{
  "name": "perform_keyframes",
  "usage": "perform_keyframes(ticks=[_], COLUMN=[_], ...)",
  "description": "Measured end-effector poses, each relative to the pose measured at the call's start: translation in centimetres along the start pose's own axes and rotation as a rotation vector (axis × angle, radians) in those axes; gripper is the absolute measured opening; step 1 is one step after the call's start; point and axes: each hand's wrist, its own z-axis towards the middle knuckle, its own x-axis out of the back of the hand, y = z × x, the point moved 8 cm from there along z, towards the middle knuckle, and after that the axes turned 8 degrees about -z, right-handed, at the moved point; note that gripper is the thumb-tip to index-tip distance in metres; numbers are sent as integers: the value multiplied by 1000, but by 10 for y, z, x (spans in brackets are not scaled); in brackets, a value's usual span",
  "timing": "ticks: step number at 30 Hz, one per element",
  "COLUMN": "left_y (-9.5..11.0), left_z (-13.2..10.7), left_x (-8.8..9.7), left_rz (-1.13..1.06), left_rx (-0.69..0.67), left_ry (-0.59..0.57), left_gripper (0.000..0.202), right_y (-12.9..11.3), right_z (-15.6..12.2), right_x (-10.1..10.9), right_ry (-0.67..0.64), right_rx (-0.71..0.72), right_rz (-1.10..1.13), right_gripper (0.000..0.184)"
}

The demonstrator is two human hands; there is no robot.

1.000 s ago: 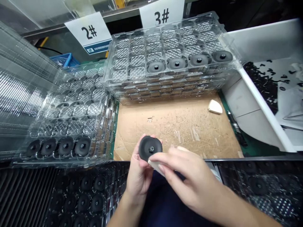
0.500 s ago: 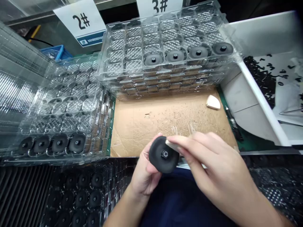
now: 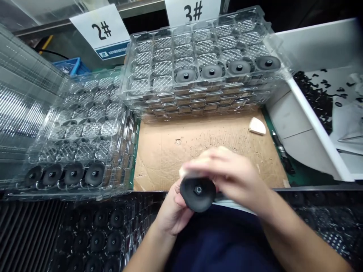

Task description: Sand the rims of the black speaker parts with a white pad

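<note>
My left hand point(image 3: 172, 209) grips a round black disc part point(image 3: 197, 193) with a small hub in its middle, held up over the near edge of the brown cardboard sheet point(image 3: 207, 147). My right hand point(image 3: 227, 175) is blurred by motion and lies across the top rim of the disc, fingers closed round a small pale piece point(image 3: 183, 173) that rubs along the rim. Both hands sit just above my dark blue lap.
A clear blister tray stack point(image 3: 198, 64) under sign 3# holds several black discs in its front row. Another stack point(image 3: 76, 139) under sign 2# at left holds several too. A pale wedge point(image 3: 256, 125) lies on the cardboard. A white bin point(image 3: 320, 124) with small black bits stands right.
The disc and my left hand dropped slightly toward me. My right hand swept leftward over the top rim of the disc with the pale piece and is now blurred.
</note>
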Motion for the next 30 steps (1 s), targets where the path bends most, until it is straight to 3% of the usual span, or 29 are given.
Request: perform_keyframes(ticks=[2,4,6,9,12,16,18,21,24,27,30], left_y=[1,4,7,7,8,16,28,42,36,33,35], left_z=[-1,-4,-5,-5,-6,-9,-10,-21,-28,-28,-27], left_x=[-7,-11,-10,-9,-9,-8,-2,-6,-19,-24,-20], left_rz=[-101,-199,-251,-302,-323,-199,51,660,1049,1115,1068], left_rx=[15,22,18,38,56,-55,-277,-715,-939,-952,-885], left_ry=[-101,-184,-218,-241,-263,-301,-279,-246,-312,-355,-310], left_gripper=[62,55,49,48,52,47,51,91,110,109,106], right_y=[45,87,115,136,131,103,93,86,81,74,61], right_z=[-2,-14,-28,-50,-60,-60,-61,-67,-74,-76,-71], right_x=[-2,-18,-41,-66,-68,-46,-41,-40,-33,-26,-31], right_ry=[-2,-51,-85,-3,90,208,228,230,252,239,53], right_rx=[-241,-401,-433,-440,-443,-436,-436,-457,-492,-552,-620], right_rz=[8,0,-5,-40,-43,-24,1,45,107,388,645], right_gripper=[25,23,23,26,28,23,20,18,21,23,21])
